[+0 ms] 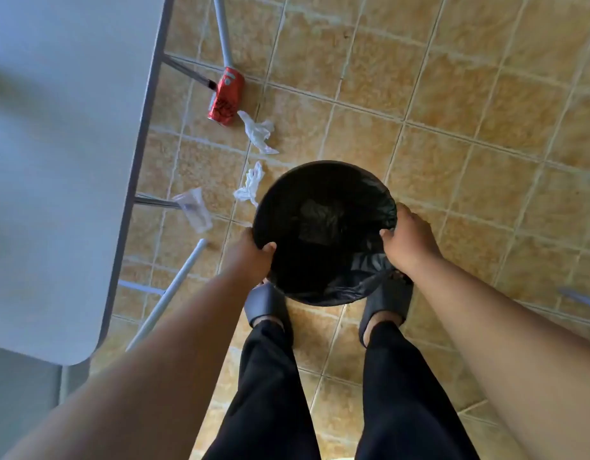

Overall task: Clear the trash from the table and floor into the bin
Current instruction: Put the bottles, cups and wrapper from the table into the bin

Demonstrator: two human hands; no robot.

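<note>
Both hands grip the rim of a black-lined bin on the tiled floor, between the person's feet.
Left hand and right hand curl fingers over opposite edges; it looks light and rigid, its liner soft and slippery, so the rim seems the best hold.

The tan tiled floor is carrying a red can, two crumpled tissues and a clear plastic wrapper, all lying beside the table.

Bin lined with thin black plastic bag, slightly glossy, wrinkled. Can red metal, shiny, dented. Tissues white paper, crumpled. Cup clear plastic. Floor tan tiles, mottled. Table top smooth, matt white.
</note>
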